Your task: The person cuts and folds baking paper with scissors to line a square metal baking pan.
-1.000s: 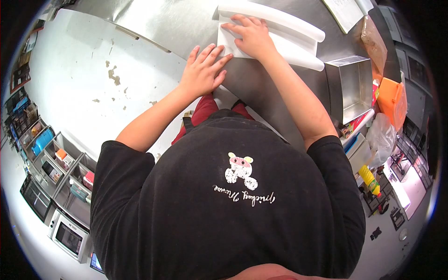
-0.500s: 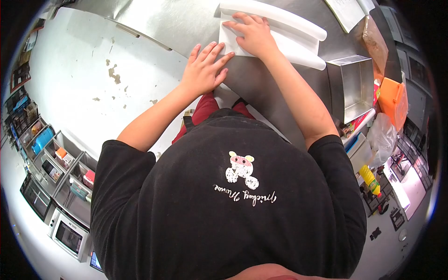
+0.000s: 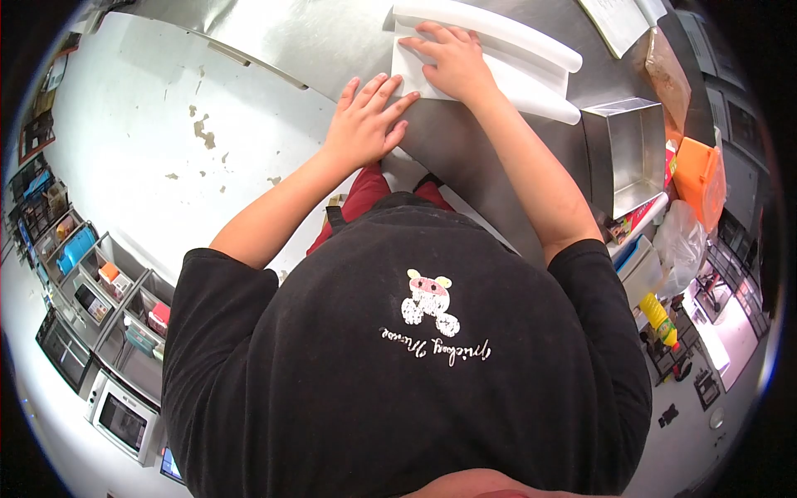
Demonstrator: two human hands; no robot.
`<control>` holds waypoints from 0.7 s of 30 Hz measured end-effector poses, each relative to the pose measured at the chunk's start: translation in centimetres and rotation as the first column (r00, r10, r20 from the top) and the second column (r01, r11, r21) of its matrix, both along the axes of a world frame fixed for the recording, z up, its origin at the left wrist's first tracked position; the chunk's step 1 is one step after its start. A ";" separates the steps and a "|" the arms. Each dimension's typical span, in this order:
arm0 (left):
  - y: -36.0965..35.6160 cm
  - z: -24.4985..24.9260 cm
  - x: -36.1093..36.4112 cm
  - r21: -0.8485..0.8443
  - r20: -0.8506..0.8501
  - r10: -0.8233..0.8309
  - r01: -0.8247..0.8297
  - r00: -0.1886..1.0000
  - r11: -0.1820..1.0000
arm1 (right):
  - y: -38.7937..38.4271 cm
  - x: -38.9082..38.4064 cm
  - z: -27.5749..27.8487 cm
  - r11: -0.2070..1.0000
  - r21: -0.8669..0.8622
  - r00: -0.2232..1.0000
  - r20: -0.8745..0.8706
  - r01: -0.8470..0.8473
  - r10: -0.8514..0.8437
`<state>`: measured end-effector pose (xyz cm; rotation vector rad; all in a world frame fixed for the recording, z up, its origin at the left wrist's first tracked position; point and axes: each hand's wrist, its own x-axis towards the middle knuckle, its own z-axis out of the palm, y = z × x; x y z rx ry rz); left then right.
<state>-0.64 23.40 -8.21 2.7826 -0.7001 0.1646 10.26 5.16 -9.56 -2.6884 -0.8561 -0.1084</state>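
Note:
A sheet of white paper [image 3: 528, 81] lies on the steel worktop [image 3: 332, 41], its far and near long sides curled up into rolls. My right hand [image 3: 457, 66] rests on the paper's left part with fingers spread, pressing on it. Close by, my left hand [image 3: 363, 124] has its fingers apart, and the fingertips reach the paper's left edge at the counter's front. Neither hand is closed round anything. Part of the sheet is hidden beneath the right hand.
Right of the paper stands a rectangular metal tin [image 3: 635, 158]. Beyond it are an orange container [image 3: 696, 178], a clear plastic bag [image 3: 681, 245] and a yellow bottle [image 3: 658, 319]. An open notebook [image 3: 616, 25] lies at the back right. Shelves [image 3: 116, 290] and a microwave [image 3: 124, 419] stand at left.

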 end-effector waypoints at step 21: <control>-0.1 0.2 0.0 0.031 0.029 -0.008 0.007 1.000 0.999 | 0.1 0.0 0.0 1.000 0.002 1.000 -0.009 0.008 -0.008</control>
